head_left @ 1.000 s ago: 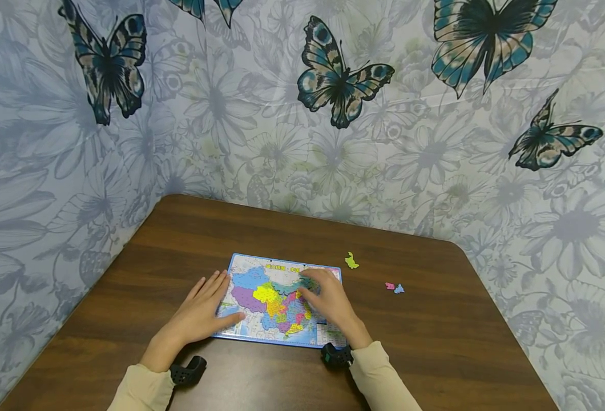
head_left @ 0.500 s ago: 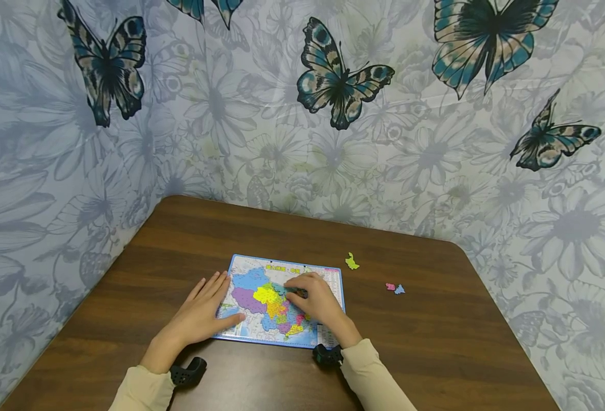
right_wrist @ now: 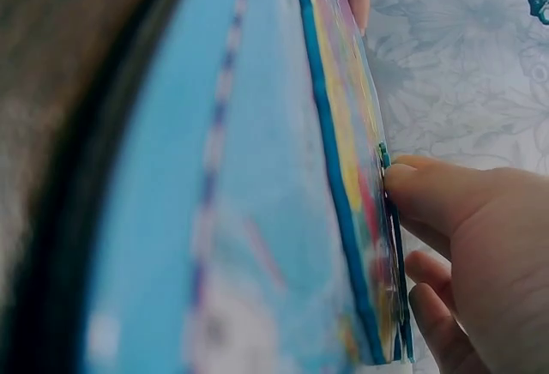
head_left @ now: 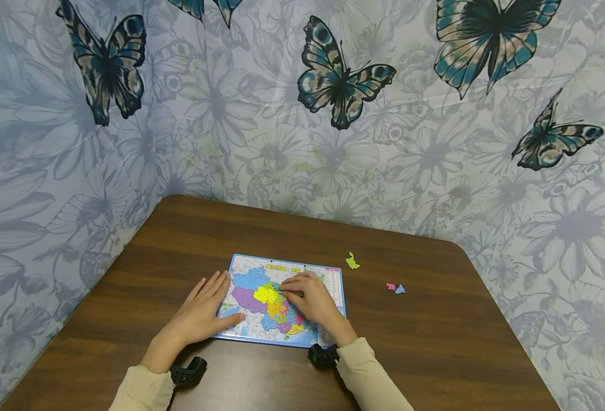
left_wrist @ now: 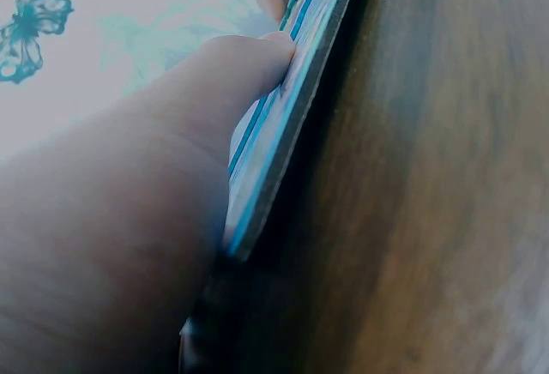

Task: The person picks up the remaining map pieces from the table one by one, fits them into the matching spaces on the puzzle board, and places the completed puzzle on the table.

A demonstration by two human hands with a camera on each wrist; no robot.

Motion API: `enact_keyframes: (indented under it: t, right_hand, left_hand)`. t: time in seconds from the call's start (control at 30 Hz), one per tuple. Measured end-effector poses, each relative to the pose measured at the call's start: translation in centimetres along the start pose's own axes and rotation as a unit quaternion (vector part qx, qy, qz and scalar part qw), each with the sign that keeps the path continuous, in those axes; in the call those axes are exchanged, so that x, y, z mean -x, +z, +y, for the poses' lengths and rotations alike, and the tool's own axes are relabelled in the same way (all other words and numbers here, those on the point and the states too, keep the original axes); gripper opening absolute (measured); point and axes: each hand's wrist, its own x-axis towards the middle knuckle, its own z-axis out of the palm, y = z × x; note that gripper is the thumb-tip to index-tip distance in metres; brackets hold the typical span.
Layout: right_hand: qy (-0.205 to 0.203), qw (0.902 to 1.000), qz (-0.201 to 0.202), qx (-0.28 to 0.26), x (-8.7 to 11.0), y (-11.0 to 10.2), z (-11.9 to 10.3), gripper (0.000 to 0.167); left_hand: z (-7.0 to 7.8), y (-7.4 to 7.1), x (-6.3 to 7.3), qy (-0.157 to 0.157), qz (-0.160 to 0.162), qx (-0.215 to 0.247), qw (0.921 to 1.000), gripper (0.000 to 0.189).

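Note:
A map puzzle board with a blue border and bright region pieces lies flat on the table. My left hand rests on its left side, fingers straight and spread, the thumb pressing near the front edge. Over the right half of the map, my right hand pinches a thin dark-teal puzzle piece between thumb and fingers. The piece sits close over the board beside the yellow region. Much of it is hidden behind the fingers in the head view.
To the right of the board, a yellow-green puzzle piece lies on the brown table. Farther right are a pink piece and a blue piece, side by side. A butterfly-patterned cloth hangs behind the table.
My right hand has moved left across the map, its fingers closing on the teal piece and bringing it toward the yellow region. The left hand has stayed in place.

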Motion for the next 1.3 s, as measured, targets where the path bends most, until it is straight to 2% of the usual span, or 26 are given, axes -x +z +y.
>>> enact_keyframes:
  t: [0.53,0.7,1.03,1.3]
  right_hand:
    - [-0.053,0.9973,-0.041,0.033,0.18,-0.30,0.12,0.024]
    - [-0.067,0.9960,-0.043,0.040,0.18,-0.27,0.39,0.025]
    - [-0.009,0.9984,-0.034,-0.043,-0.03,0.20,0.74,0.023]
    - [-0.011,0.9991,-0.012,-0.038,-0.10,0.34,0.60,0.019]
  left_hand:
    - [0.02,-0.15,0.08,-0.004,-0.002,0.001,1.0000,0.106]
    - [0.04,-0.19,0.10,-0.003,-0.001,0.001,1.0000,0.106]
    - [0.14,-0.26,0.09,-0.005,-0.002,0.003,1.0000,0.106]
    - [0.08,-0.05,-0.01,-0.001,0.000,-0.001,1.0000,0.106]
